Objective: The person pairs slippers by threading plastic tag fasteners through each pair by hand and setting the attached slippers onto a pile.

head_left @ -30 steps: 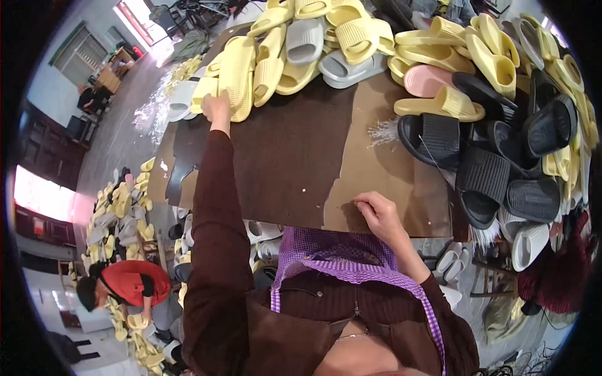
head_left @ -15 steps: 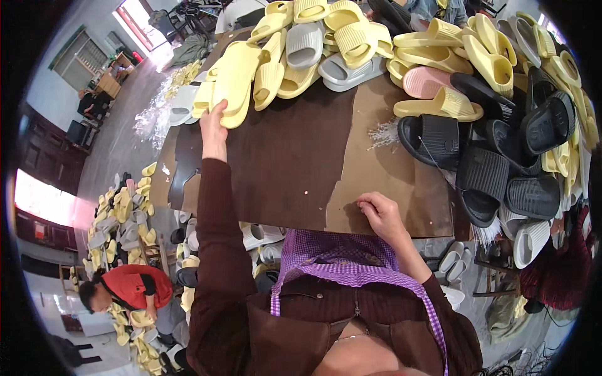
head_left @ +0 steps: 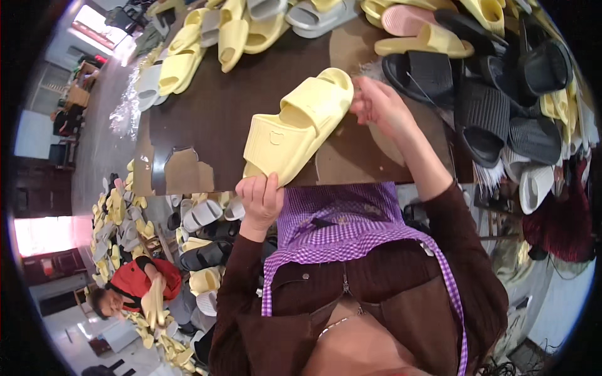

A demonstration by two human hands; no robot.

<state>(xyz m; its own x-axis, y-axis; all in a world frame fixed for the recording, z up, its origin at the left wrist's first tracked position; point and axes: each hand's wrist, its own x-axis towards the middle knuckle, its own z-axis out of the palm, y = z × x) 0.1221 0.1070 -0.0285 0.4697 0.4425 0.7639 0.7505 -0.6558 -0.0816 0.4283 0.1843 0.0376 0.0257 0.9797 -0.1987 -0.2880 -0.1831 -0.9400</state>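
A pair of pale yellow slippers (head_left: 282, 141), laid against each other, is held slantwise over the near part of the brown table (head_left: 213, 119). My left hand (head_left: 260, 200) is closed around their near end, at the table's front edge. Beside their far end is my right hand (head_left: 384, 108), its fingers bent together and slightly blurred. Whether a small thing is pinched in those fingers is too small to tell. Behind the right hand lies a bundle of thin white plastic strands (head_left: 371, 67), partly covered.
Yellow and grey slippers (head_left: 233, 44) line the table's far side. Black slippers (head_left: 483, 116) and a pink slipper (head_left: 407, 20) pile up at the right. A person in red (head_left: 141, 285) bends over slippers on the floor at left, holding yellow ones.
My left hand has brought the yellow slipper pair from the far left of the table to its near middle. My right hand has moved from the near edge up to the pair's far end.
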